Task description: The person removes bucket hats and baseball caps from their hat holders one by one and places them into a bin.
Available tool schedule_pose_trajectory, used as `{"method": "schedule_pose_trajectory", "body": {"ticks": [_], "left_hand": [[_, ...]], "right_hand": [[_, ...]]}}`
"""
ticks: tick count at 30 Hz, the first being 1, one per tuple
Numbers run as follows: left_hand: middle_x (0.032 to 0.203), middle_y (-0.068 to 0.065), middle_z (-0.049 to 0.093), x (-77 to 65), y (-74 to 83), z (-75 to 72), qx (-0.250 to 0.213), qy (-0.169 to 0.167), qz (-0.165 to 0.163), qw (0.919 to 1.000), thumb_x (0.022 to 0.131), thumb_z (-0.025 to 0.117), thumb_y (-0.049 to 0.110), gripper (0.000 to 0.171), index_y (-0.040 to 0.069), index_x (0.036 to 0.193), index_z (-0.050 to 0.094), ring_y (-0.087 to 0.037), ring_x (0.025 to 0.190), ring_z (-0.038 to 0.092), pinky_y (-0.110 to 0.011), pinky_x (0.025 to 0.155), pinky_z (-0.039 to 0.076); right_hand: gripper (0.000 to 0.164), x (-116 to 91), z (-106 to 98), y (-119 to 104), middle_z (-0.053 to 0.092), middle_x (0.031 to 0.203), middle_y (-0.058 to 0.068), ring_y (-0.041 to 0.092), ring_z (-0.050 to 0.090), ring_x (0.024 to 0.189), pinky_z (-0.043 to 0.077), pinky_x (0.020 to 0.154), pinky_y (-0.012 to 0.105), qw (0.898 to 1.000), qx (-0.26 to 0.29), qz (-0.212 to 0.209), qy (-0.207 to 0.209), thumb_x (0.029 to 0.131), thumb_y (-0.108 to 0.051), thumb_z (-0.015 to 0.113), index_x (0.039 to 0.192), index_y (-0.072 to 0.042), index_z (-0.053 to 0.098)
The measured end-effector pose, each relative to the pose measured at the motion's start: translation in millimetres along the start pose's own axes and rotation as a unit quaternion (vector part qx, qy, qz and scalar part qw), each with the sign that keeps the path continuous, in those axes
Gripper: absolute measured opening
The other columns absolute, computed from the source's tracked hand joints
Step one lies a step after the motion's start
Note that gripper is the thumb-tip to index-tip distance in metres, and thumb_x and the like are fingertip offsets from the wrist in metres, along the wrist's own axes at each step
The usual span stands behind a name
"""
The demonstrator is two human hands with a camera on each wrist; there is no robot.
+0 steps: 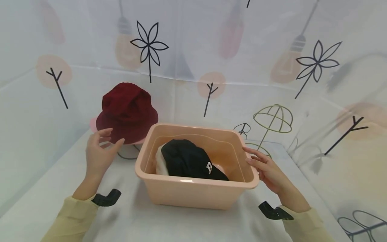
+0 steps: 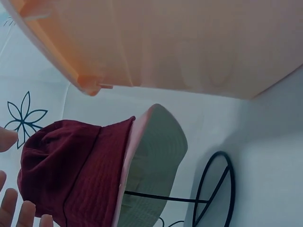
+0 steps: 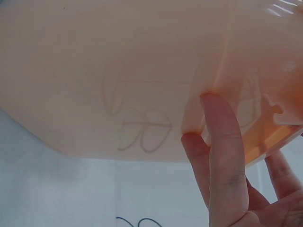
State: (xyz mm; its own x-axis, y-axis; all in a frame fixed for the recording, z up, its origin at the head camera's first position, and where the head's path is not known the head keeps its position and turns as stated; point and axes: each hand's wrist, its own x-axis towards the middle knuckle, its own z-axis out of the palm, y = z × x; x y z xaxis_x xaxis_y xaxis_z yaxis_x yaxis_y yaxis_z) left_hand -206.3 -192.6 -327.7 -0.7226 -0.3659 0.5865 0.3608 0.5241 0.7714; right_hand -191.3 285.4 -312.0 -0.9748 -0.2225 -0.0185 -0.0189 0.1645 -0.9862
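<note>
A maroon bucket hat (image 1: 125, 111) sits at the left on a dark wire stand (image 2: 232, 189), with a pale pink edge below its brim. My left hand (image 1: 101, 151) is beside the brim, fingers and thumb apart and holding nothing. In the left wrist view its fingertips (image 2: 26, 215) appear in front of the hat. My right hand (image 1: 269, 171) grips the right rim of a peach plastic basin (image 1: 193, 191), some fingers (image 3: 222, 137) lying against the outer wall. Inside the basin lie a black baseball cap (image 1: 187, 161) with a white letter and, partly hidden behind it, a cream item (image 1: 161, 163).
An olive wire hat stand (image 1: 273, 119) with a domed top stands behind the basin at the right. The pale tabletop (image 1: 121, 222) is bounded at the back and sides by a printed cloth (image 1: 187, 40).
</note>
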Motion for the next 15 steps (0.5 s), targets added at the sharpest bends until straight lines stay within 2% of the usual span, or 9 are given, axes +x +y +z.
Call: {"method": "schedule_pose_trajectory", "body": {"ticks": [1,4,7,8,11,15], "left_hand": [[0.109,-0.011,0.052,1.8,-4.7,1.0,-0.017,0.010,0.007,0.9998,0.077,0.076,0.022,0.047,0.001,0.115,0.059,-0.022,0.093,0.050,-0.030,0.082,0.050],[0.108,-0.012,0.050,6.9,-6.9,1.4,-0.020,0.023,0.020,0.9993,0.077,0.076,0.025,0.047,0.002,0.114,0.059,-0.021,0.093,0.049,-0.040,0.085,0.049],[0.108,-0.009,0.052,12.5,-7.4,0.9,-0.012,0.028,0.019,0.9994,0.077,0.076,0.024,0.047,0.003,0.115,0.059,-0.016,0.093,0.048,-0.030,0.085,0.049],[0.109,-0.010,0.052,14.4,-3.3,-0.4,0.006,0.025,0.015,0.9996,0.078,0.075,0.024,0.048,0.002,0.117,0.057,-0.017,0.093,0.048,-0.030,0.084,0.049],[0.105,-0.005,0.055,21.0,-0.6,-2.3,-0.001,0.019,0.003,0.9998,0.078,0.076,0.021,0.050,0.004,0.120,0.056,-0.010,0.093,0.049,-0.017,0.080,0.045],[0.100,0.000,0.055,30.7,1.1,-4.5,-0.036,0.003,-0.019,0.9992,0.076,0.077,0.017,0.054,0.007,0.124,0.052,-0.006,0.093,0.049,-0.015,0.079,0.043]], "right_hand": [[0.045,0,0,0,0.055,0.117,0.003,0.015,0.063,0.091,0.054,0.074,0.034,1.000,0.001,-0.001,0.000,0.096,-0.022,0.053,0.139,-0.017,0.043],[0.044,0,0,0,0.055,0.116,0.003,0.015,0.064,0.089,0.054,0.073,0.034,1.000,0.002,-0.003,0.000,0.096,-0.022,0.053,0.138,-0.018,0.044],[0.043,0,0,0,0.055,0.116,0.003,0.015,0.064,0.089,0.054,0.073,0.034,1.000,0.001,-0.004,0.001,0.096,-0.022,0.053,0.138,-0.018,0.044],[0.043,0,0,0,0.055,0.116,0.003,0.015,0.064,0.089,0.054,0.073,0.034,1.000,0.000,-0.004,0.001,0.096,-0.022,0.053,0.138,-0.018,0.044],[0.044,-1,0,0,0.055,0.116,0.003,0.015,0.063,0.091,0.054,0.074,0.034,1.000,0.001,-0.003,0.002,0.096,-0.022,0.053,0.138,-0.018,0.044],[0.044,-1,1,0,0.053,0.118,0.005,0.015,0.063,0.093,0.054,0.075,0.034,1.000,0.001,0.000,0.005,0.095,-0.022,0.053,0.139,-0.017,0.044]]}}
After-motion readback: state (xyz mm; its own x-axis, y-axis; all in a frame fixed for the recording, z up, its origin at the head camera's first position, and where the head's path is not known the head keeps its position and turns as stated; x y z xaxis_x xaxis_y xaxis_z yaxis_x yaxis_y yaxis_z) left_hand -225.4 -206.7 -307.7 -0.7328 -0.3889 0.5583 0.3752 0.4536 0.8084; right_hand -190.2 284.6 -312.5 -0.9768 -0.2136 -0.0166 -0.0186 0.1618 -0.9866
